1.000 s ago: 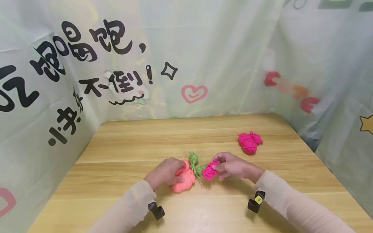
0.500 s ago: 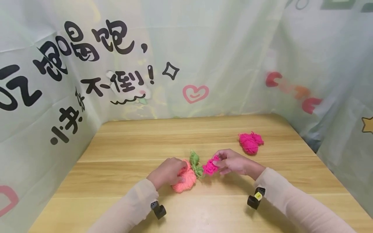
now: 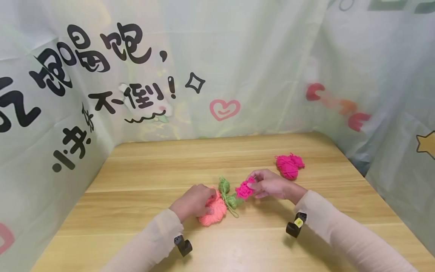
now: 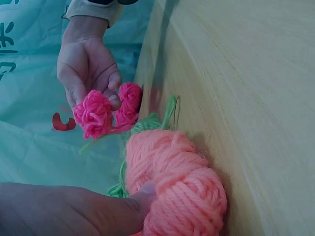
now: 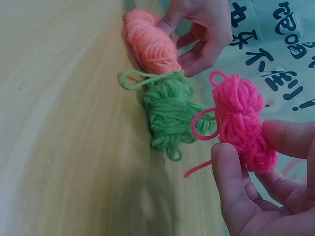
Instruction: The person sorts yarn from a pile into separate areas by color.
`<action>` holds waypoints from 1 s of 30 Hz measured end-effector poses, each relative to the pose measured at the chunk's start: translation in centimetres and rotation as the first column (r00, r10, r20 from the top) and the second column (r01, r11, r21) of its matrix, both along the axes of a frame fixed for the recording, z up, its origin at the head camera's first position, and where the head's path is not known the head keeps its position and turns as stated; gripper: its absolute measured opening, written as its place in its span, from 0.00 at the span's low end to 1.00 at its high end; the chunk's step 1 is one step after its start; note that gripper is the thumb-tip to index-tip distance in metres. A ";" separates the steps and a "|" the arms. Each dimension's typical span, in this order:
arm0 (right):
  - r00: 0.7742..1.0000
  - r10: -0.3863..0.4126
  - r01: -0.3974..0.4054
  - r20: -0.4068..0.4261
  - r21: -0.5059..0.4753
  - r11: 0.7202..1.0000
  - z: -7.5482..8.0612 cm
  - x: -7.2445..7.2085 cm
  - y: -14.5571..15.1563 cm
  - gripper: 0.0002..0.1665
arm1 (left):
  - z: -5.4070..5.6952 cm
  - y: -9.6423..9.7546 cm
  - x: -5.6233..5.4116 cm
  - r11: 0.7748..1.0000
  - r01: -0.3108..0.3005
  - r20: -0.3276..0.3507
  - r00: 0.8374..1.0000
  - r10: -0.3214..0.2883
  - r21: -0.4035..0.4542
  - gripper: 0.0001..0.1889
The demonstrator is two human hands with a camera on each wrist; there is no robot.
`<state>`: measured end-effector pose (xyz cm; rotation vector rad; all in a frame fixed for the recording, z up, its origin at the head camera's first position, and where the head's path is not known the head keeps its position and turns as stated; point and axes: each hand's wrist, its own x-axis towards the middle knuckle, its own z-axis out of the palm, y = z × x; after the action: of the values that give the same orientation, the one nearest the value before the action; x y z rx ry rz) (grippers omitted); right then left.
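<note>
My left hand [image 3: 193, 202] grips a coral-orange yarn skein [image 3: 215, 212] on the table, its thumb pressed into the strands in the left wrist view. Between the thumb and fingers of my right hand [image 3: 270, 184] is a small bright pink yarn bundle [image 5: 243, 120], raised above the table. Loose loops and a short tail stick out from its side in the right wrist view. Between the hands lies green yarn [image 5: 172, 110], close against the coral skein, with loops trailing from it. In the head view the green yarn shows as two clumps joined by strands.
A larger pink yarn ball [image 3: 289, 166] lies toward the back right of the wooden table [image 3: 163, 162]. Printed fabric sheets [image 3: 265, 75] with lettering and hearts hang behind the table and along both sides.
My right hand has lifted the pink bundle slightly up and away from the green yarn. A green loop now lies out toward the front. My left hand stays on the coral skein.
</note>
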<state>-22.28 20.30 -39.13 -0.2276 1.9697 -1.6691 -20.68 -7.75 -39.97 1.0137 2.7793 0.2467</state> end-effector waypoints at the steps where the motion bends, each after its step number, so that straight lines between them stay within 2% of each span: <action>1: 1.000 -0.002 0.002 -0.001 -0.001 1.000 0.0 -0.1 0.0 0.11 | 0.0 0.0 0.0 1.000 -0.002 0.000 1.000 0.002 -0.004 0.14; 15: 0.998 -0.065 0.065 -0.001 0.012 0.998 0.0 -1.0 0.9 0.15 | -0.1 0.2 0.0 1.000 -0.031 0.034 0.999 0.031 -0.004 0.14; 30: 0.993 -0.115 0.114 0.013 0.050 0.992 0.1 -1.8 1.6 0.20 | 0.1 0.2 0.0 1.000 -0.026 0.013 1.000 0.026 -0.014 0.15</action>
<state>-24.11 21.86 -39.01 -0.0840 2.0430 -1.6858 -20.66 -7.50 -39.86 0.9701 2.7795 0.2360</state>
